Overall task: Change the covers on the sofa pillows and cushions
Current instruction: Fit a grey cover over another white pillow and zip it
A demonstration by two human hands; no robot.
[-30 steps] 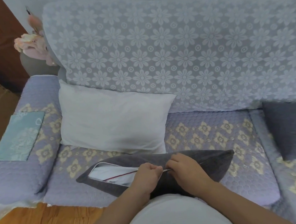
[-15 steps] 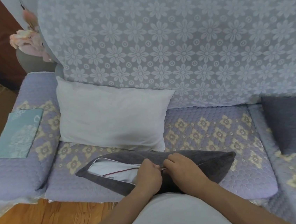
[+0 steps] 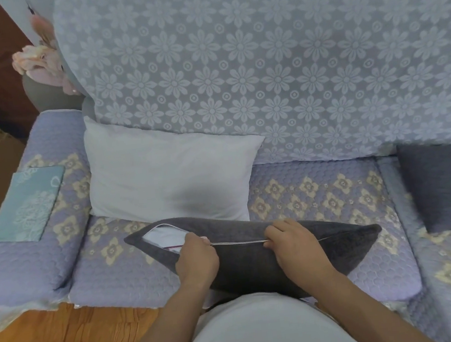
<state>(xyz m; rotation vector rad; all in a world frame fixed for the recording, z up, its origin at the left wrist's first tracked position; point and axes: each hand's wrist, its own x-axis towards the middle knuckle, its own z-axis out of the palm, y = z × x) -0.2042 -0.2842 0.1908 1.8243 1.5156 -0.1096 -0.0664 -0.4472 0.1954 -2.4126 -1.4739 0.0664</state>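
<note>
I'm on the dark grey cushion [image 3: 256,259] lying across the front edge of the sofa seat [image 3: 318,189], pressed against my body. Its zipper [image 3: 237,242] runs closed between my hands; left of that the cover gapes, white insert [image 3: 164,237] showing inside. My left hand [image 3: 197,257] is clenched on the zipper at the opening; my right hand [image 3: 296,244] pinches the seam further right. Count: one bare white pillow [image 3: 169,176] just behind the cushion, one more dark grey cushion [image 3: 443,187] far right, one folded teal cover [image 3: 27,205] on the armrest, well left of the cushion.
</note>
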